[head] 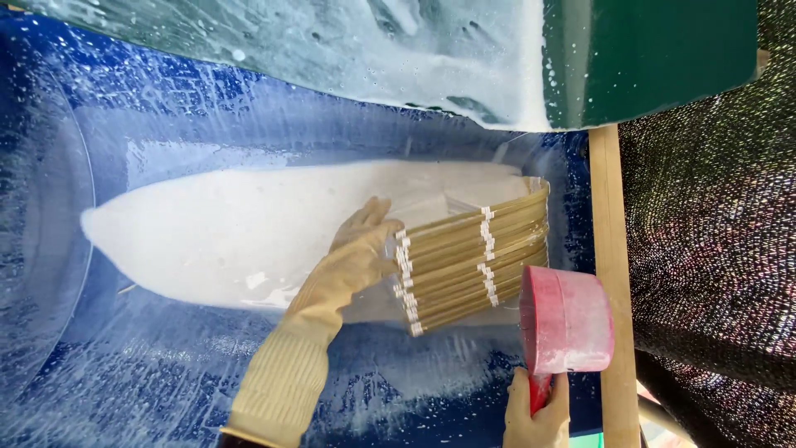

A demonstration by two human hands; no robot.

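Note:
My left hand [358, 249], in a long tan rubber glove, grips the left end of a stack of thin wooden frames [473, 261] taped with white strips. The stack stands tilted in the milky white liquid [240, 232] of a blue tub [166, 365]. My right hand [537, 411], also gloved, holds the red handle of a pink scoop [568, 319] just right of the stack, close to its lower corner. The scoop's inside is hidden.
A green board [655, 58] streaked with white foam overhangs the tub's far side. A wooden rail [613, 249] runs along the tub's right edge. Dark sparkly fabric [713, 249] fills the right side.

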